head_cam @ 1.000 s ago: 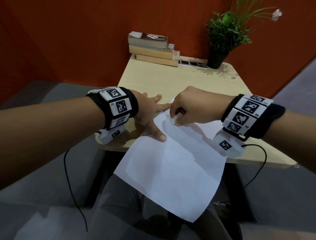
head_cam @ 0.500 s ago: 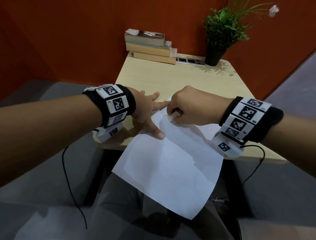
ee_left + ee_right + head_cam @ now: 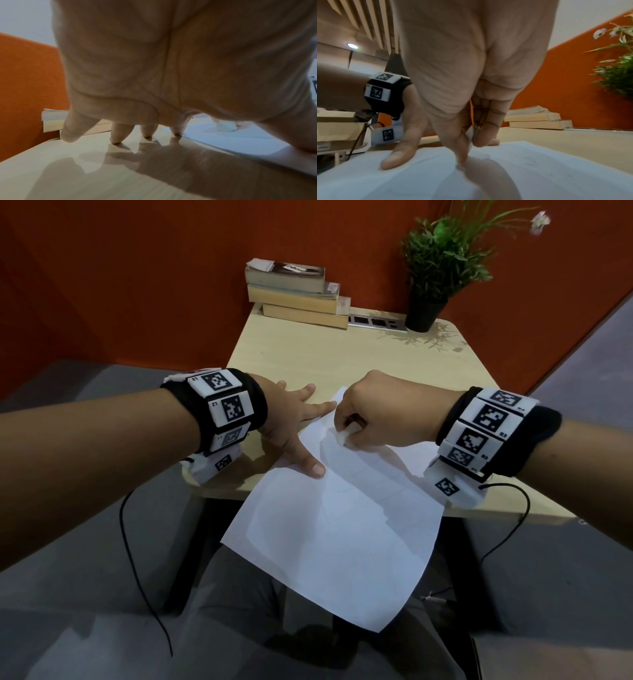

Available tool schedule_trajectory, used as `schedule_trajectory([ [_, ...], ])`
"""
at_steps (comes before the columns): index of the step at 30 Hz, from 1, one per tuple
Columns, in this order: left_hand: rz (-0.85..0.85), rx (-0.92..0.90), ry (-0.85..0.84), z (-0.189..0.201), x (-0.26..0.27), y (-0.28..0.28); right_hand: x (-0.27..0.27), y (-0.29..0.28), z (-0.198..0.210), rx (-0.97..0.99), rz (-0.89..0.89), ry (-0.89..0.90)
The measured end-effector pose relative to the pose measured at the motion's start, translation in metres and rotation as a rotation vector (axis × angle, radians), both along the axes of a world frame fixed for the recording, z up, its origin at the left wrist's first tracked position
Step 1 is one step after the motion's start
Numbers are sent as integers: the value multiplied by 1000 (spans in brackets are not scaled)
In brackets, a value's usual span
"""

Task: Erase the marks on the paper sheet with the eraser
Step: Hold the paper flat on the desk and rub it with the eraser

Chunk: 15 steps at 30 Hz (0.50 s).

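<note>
While the tags on your left wristband [image 3: 224,409] read L2 and L3, those on your right wristband [image 3: 486,428] read R2 and R3. Your left hand [image 3: 291,422] lies flat with fingers spread, thumb and forefinger tips pressing the paper sheet [image 3: 342,529], the other tips on the table [image 3: 342,354]. Just right of that forefinger, your right hand [image 3: 380,416] has its fingers curled tight on the white eraser [image 3: 343,437], which touches the sheet beneath them near its far corner. Faint pencil marks [image 3: 529,161] lie right of those fingers.
</note>
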<state>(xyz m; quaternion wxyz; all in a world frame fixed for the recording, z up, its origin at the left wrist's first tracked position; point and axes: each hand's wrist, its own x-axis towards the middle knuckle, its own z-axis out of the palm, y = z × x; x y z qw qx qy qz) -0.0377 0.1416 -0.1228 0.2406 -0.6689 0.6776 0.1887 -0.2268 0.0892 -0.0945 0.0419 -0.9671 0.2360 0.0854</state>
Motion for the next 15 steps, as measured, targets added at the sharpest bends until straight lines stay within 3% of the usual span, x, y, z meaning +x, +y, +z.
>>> schedule_trajectory([
  [15, -1, 12, 10, 0, -1, 2, -6, 5, -4, 53, 52, 24],
])
